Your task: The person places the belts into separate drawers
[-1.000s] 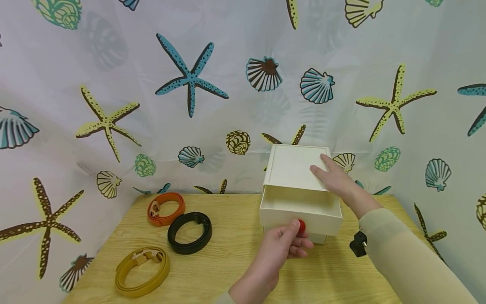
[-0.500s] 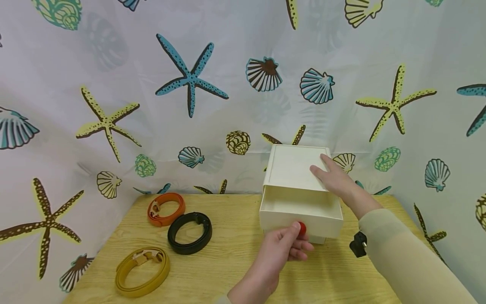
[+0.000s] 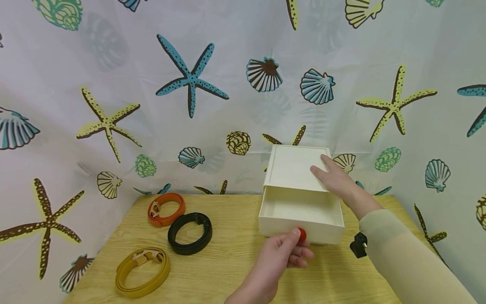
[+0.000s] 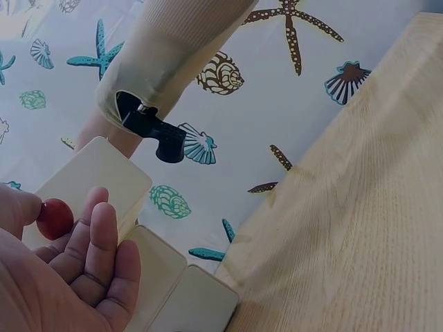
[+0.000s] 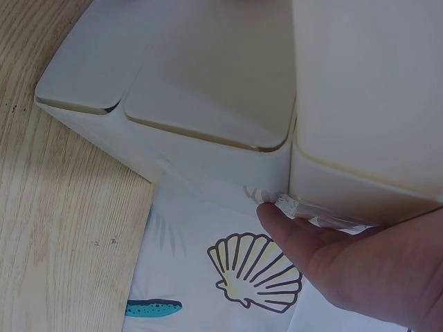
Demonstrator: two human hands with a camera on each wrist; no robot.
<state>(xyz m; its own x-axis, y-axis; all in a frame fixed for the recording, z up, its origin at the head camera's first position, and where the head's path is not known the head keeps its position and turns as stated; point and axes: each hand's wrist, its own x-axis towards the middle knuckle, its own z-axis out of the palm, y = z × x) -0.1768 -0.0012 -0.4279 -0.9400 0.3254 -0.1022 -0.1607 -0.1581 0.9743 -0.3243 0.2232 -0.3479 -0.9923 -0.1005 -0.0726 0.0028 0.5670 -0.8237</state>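
Drawer stands pulled out of the cream box at the table's far right. The left hand pinches the red knob on the drawer front. The right hand rests flat on the box top, fingers straight. Orange belt, black belt and yellow belt lie coiled to the left.

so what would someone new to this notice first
Probably the cream drawer box at the back of the wooden table, its drawer pulled out: the left hand pinches the red knob while the right hand rests flat on the box top. Next, three coiled belts on the left: orange belt, black belt, yellow belt. A starfish-and-shell curtain fills the background.
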